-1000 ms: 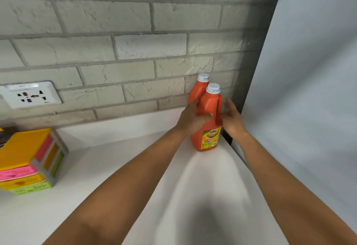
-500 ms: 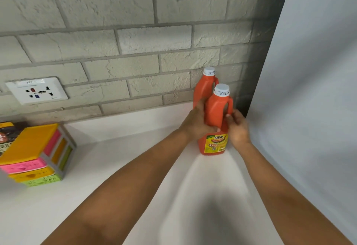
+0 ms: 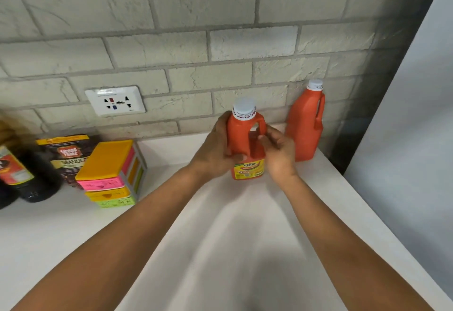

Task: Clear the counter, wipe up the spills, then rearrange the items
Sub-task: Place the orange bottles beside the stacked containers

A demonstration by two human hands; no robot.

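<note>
Here, the near orange bottle [image 3: 246, 144] has a yellow label low on its front, and the red letters "UFC" can be read on it; the small words under that are too blurry. The bottle stands straight up on the white counter [image 3: 232, 237], its long way running up and down, with its white cap [image 3: 244, 109] on top. It is bright orange plastic with a loop handle on its right side.

The left hand [image 3: 215, 150] wraps around the left side of this bottle. The right hand [image 3: 278, 151] holds it at the handle side, with fingers curled by the loop. Both hands are gripping it.

To the right of this bottle, near the brick wall [image 3: 171, 41], stands a second orange bottle [image 3: 305, 127], also straight up, with a white cap. The two bottles are apart.

Well to the left of the held bottle sits a stack of bright boxes [image 3: 110, 173], yellow, pink and green. Behind it is a dark packet [image 3: 67, 156] that says "Great Taste" and "GRANULES". A white wall socket [image 3: 115, 100] is above them.
</note>
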